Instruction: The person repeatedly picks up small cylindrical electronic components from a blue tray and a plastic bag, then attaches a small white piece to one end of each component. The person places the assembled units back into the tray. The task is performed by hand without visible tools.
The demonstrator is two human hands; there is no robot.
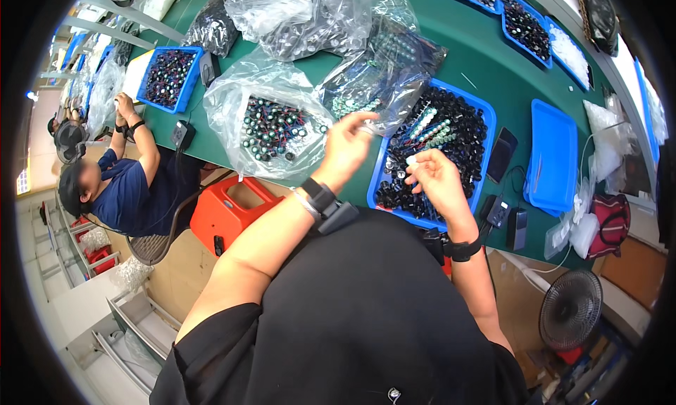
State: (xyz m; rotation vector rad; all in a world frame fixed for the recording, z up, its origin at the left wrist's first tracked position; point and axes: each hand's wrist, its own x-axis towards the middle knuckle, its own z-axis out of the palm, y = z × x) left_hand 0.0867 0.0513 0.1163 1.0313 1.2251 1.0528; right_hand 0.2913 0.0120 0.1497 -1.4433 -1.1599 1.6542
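Right hand [438,176] pinches a pale piece [411,161], blue tray [489,129] beneath; left hand [346,148] blurs, grip unclear. Likely part-by-part handling; next move needs steadiness.

Blue tray [374,174], black parts [461,134], green tabletop [486,74], orange-red stool [215,211], black shirt [380,306], dark-red bag [610,225] with pale lines

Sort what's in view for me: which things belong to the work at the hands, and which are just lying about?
Seemingly in use:
- small pale piece, apparently pinched by the right hand
- blue tray of black parts, below that hand
- clear bag of parts, beside the left hand

Apparently lying about:
- dark phone
- spare blue tray
- red stool
- fan
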